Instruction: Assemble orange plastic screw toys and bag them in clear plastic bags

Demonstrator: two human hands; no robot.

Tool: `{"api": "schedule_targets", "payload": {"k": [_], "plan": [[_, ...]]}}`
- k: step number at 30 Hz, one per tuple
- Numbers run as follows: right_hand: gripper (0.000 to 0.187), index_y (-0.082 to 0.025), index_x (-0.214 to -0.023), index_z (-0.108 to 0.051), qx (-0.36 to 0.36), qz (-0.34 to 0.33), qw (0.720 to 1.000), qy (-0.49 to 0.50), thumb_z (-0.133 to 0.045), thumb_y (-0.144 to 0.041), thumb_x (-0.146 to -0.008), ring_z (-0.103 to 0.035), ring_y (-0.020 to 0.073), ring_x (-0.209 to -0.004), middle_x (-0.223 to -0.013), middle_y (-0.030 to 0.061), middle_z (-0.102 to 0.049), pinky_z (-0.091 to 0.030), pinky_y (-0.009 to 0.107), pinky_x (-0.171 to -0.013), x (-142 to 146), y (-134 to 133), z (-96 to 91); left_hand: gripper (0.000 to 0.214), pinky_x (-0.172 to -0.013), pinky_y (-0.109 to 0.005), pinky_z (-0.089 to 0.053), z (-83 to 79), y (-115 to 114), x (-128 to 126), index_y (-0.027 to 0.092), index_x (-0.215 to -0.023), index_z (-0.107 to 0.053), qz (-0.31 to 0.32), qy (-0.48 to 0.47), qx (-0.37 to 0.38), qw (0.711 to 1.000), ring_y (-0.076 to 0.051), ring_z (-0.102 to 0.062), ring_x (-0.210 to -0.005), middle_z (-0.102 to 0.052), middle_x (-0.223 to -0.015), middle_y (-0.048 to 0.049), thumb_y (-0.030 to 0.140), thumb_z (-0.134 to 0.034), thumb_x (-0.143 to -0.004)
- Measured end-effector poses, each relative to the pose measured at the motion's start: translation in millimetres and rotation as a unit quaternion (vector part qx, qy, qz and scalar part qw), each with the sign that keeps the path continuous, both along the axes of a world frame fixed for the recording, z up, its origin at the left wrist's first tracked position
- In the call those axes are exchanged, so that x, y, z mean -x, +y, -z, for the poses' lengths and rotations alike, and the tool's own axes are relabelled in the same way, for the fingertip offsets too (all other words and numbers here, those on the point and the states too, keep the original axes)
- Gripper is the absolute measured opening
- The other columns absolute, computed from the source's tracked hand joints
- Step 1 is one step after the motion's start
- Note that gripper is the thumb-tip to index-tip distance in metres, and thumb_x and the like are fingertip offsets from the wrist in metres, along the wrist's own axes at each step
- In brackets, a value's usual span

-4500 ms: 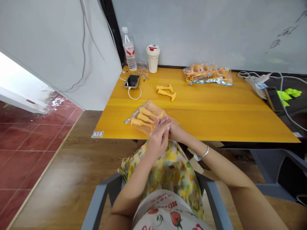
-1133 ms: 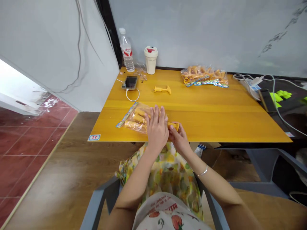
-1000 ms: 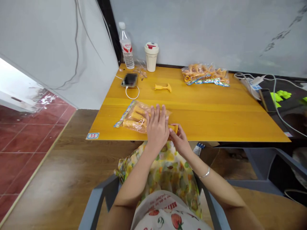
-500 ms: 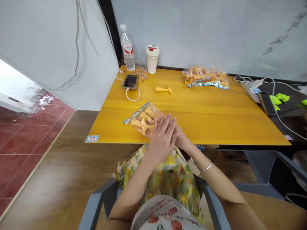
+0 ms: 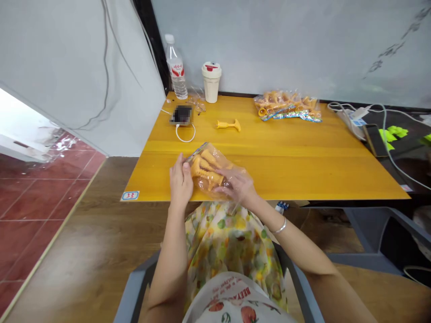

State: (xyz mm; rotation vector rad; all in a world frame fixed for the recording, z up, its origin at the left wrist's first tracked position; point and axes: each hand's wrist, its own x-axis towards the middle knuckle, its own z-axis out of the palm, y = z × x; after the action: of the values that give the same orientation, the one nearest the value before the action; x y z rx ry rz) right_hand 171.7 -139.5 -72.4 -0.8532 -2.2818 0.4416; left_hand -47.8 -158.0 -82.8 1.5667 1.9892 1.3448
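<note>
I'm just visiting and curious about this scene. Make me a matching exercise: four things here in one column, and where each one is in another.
Things:
1. Silver bangle
2. Loose orange plastic piece
3. Clear plastic bag of orange pieces
4. White lidded cup

Places:
A. Between the left hand and right hand
B. On the right wrist
C. Near the back of the yellow table
D. Alone, mid-table

Pairs: 1-B, 2-D, 3-A, 4-C

1. Your table (image 5: 296, 177) is golden orange with streaky wood grain.
2. The clear bag (image 5: 232, 174) holds orange plastic pieces (image 5: 205, 169) and has a multicoloured foil strip along its edge.
3. Your dress (image 5: 232, 249) has yellow, green and orange blotches on pale cream.
4. The white cloth (image 5: 232, 294) on your lap shows red strawberries with green leaves.
5. The floor tiles (image 5: 37, 202) to your left are deep red.
</note>
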Motion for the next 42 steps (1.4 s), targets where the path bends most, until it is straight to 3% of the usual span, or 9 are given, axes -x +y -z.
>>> {"api": "schedule_targets", "payload": {"k": [5, 14, 20, 24, 26, 30, 33, 38, 42], "plan": [[0.074, -0.021, -0.153, -0.045, -0.024, -0.054, 0.993, -0.098, -0.05, -0.065, -0.094, -0.069, 0.0256, -0.116, -0.132, 0.0139, -0.07, -0.054, 0.041, -0.104, 8.3, 3.9, -3.9, 0.069, -0.114, -0.049, -0.041, -3.3, -2.9, -1.2, 0.017, -0.148, -0.048, -0.005, -0.007, 0.004, 1.0, -0.027, -0.056, -0.131, -0.063, -0.14, -0.0164, 0.058, -0.015, -0.103], [0.068, -0.03, -0.148, -0.053, 0.005, -0.049, 0.988, -0.143, -0.072, -0.053, -0.086, -0.066, 0.0305, -0.121, -0.139, 0.012, -0.065, -0.054, 0.044, -0.104, 13.5, 7.5, -17.4, 0.068, -0.116, -0.059, -0.035, -12.7, -2.6, -8.5, 0.017, -0.149, -0.046, -0.007, 0.091, 0.055, 0.994, -0.039, -0.045, -0.139, -0.051, -0.153, -0.0164, 0.051, -0.056, -0.091], [0.046, -0.026, -0.141, -0.059, 0.042, -0.057, 0.993, -0.097, -0.06, -0.041, -0.097, -0.062, 0.0261, -0.128, -0.138, 0.0118, -0.065, -0.051, 0.046, -0.107, -42.2, 6.1, -40.1, 0.071, -0.119, -0.058, -0.031, -14.1, -2.1, -10.3, 0.012, -0.151, -0.044, -0.01, 0.103, 0.066, 0.992, -0.04, -0.04, -0.143, -0.045, -0.156, -0.0192, 0.043, -0.056, -0.088], [0.027, -0.02, -0.103, -0.076, 0.163, 0.014, 0.967, -0.197, -0.053, -0.034, -0.1, -0.073, 0.0197, -0.087, -0.098, 0.0077, -0.078, -0.056, 0.032, -0.083, -86.6, 41.3, -78.2, 0.067, -0.119, -0.057, -0.03, -15.7, -2.8, -13.9, 0.013, -0.15, -0.046, -0.018, 0.12, 0.074, 0.99, -0.039, -0.039, -0.145, -0.043, -0.158, -0.0195, 0.04, -0.054, -0.089], [0.025, -0.017, -0.096, -0.075, 0.157, 0.09, 0.947, -0.266, -0.055, -0.031, -0.096, -0.071, 0.0201, -0.077, -0.087, 0.0081, -0.077, -0.055, 0.032, -0.078, -92.8, 71.2, -88.7, 0.066, -0.12, -0.058, -0.028, -15.8, -2.9, -16.0, 0.013, -0.15, -0.046, -0.024, 0.127, 0.076, 0.989, -0.039, -0.038, -0.145, -0.042, -0.158, -0.0197, 0.039, -0.054, -0.089], [0.036, -0.012, -0.125, -0.066, 0.067, 0.181, 0.952, -0.239, -0.048, -0.018, -0.094, -0.068, 0.0267, -0.108, -0.122, 0.0156, -0.072, -0.051, 0.039, -0.096, -58.0, 134.1, -79.9, 0.076, -0.121, -0.06, -0.026, -13.0, -1.8, -17.8, 0.007, -0.156, -0.034, -0.051, 0.117, 0.072, 0.989, -0.04, -0.038, -0.146, -0.043, -0.156, -0.0245, 0.039, -0.053, -0.089], [0.068, -0.014, -0.157, -0.035, 0.052, 0.167, 0.952, -0.252, -0.054, -0.02, -0.092, -0.056, 0.0323, -0.129, -0.152, 0.0201, -0.05, -0.048, 0.046, -0.104, -10.4, 168.5, -64.3, 0.078, -0.121, -0.062, -0.024, -10.6, -0.7, -17.0, 0.004, -0.158, -0.027, -0.073, 0.105, 0.063, 0.99, -0.04, -0.035, -0.148, -0.041, -0.156, -0.028, 0.04, -0.049, -0.092], [0.07, -0.023, -0.163, -0.023, 0.04, 0.18, 0.927, -0.328, -0.047, -0.018, -0.097, -0.059, 0.0337, -0.126, -0.147, 0.02, -0.052, -0.047, 0.048, -0.103, 38.9, 190.0, -53.2, 0.074, -0.122, -0.067, -0.019, -6.8, 0.9, -12.1, 0.006, -0.157, -0.029, -0.09, 0.085, 0.062, 0.99, -0.042, -0.023, -0.154, -0.032, -0.162, -0.0256, 0.042, -0.044, -0.095], [0.064, -0.025, -0.161, -0.028, 0.047, 0.203, 0.928, -0.308, -0.047, -0.025, -0.099, -0.064, 0.0334, -0.115, -0.139, 0.0201, -0.058, -0.05, 0.048, -0.096, 25.7, 183.4, -52.5, 0.076, -0.122, -0.07, -0.012, -5.3, -0.9, -7.1, 0.006, -0.157, -0.03, -0.093, 0.074, 0.04, 0.992, -0.044, -0.016, -0.156, -0.028, -0.165, -0.025, 0.048, -0.044, -0.096]]}}
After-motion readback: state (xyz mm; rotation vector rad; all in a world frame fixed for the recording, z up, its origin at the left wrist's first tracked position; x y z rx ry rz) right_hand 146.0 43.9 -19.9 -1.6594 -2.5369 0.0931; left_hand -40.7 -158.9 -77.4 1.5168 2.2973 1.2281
